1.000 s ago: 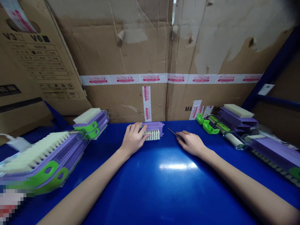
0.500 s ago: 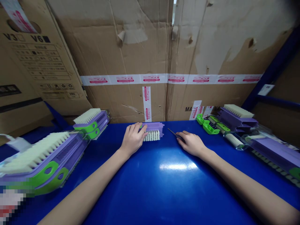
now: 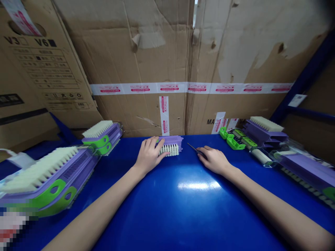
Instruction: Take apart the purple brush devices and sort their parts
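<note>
My left hand (image 3: 149,154) grips a small purple brush block with white bristles (image 3: 171,146) that lies at the back of the blue table (image 3: 183,209); my fingers curl over its left end. My right hand (image 3: 213,159) rests on the table to the right of the block, closed on a thin dark tool (image 3: 195,149) whose tip points left and away toward the block. The tool's tip is a short way from the block, not touching it.
Stacked purple and green brushes with white bristles (image 3: 47,174) lie at the left, another stack (image 3: 102,134) behind them. More brush parts in clear wrap (image 3: 277,146) lie at the right. Cardboard boxes (image 3: 170,66) wall off the back.
My left fingers shifted slightly on the brush block; the block tilted a little. My right hand has stayed in place.
</note>
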Demonstrator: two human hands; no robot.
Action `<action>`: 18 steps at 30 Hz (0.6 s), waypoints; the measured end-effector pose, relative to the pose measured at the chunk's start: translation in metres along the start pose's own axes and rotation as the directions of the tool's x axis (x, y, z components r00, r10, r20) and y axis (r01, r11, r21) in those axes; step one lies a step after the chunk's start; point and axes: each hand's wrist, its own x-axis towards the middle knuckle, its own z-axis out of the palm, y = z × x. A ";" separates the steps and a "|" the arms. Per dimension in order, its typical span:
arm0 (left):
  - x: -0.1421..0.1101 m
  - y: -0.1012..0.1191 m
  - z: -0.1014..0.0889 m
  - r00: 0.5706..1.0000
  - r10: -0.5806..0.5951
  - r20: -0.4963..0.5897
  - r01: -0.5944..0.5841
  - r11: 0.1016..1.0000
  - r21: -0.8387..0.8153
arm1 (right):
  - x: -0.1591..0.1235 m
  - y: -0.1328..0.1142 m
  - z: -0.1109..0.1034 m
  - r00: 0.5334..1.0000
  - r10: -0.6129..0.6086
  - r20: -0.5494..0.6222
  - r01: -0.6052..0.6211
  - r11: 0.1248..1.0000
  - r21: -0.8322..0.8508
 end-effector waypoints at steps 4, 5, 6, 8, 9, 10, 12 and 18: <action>0.000 0.000 0.001 1.000 0.011 -0.006 -0.011 1.000 0.015 | 0.000 0.000 0.000 1.000 -0.001 0.000 0.001 1.000 0.000; -0.001 -0.001 0.001 1.000 0.010 -0.009 -0.010 1.000 0.017 | 0.000 0.000 0.000 1.000 0.000 0.002 0.000 1.000 0.000; -0.001 -0.001 0.001 1.000 0.009 -0.011 -0.009 1.000 0.017 | 0.000 0.000 0.000 1.000 0.002 0.003 -0.002 1.000 0.000; -0.001 -0.001 0.002 1.000 0.008 -0.013 -0.008 1.000 0.016 | 0.000 0.000 0.000 1.000 0.003 0.003 -0.003 1.000 -0.002; -0.001 -0.001 0.002 1.000 0.008 -0.013 -0.008 1.000 0.016 | 0.000 0.000 0.001 1.000 0.003 0.001 -0.003 1.000 -0.003; 0.000 -0.001 0.002 1.000 0.008 -0.012 -0.008 1.000 0.018 | 0.000 0.000 0.001 1.000 0.003 0.000 -0.003 1.000 -0.004; 0.000 -0.001 0.002 1.000 0.006 -0.011 -0.006 1.000 0.023 | 0.001 0.000 0.002 1.000 0.002 -0.002 -0.002 1.000 -0.003; 0.000 -0.001 0.003 1.000 -0.003 -0.014 0.003 1.000 0.016 | 0.001 0.000 0.001 1.000 0.000 -0.001 0.000 1.000 0.000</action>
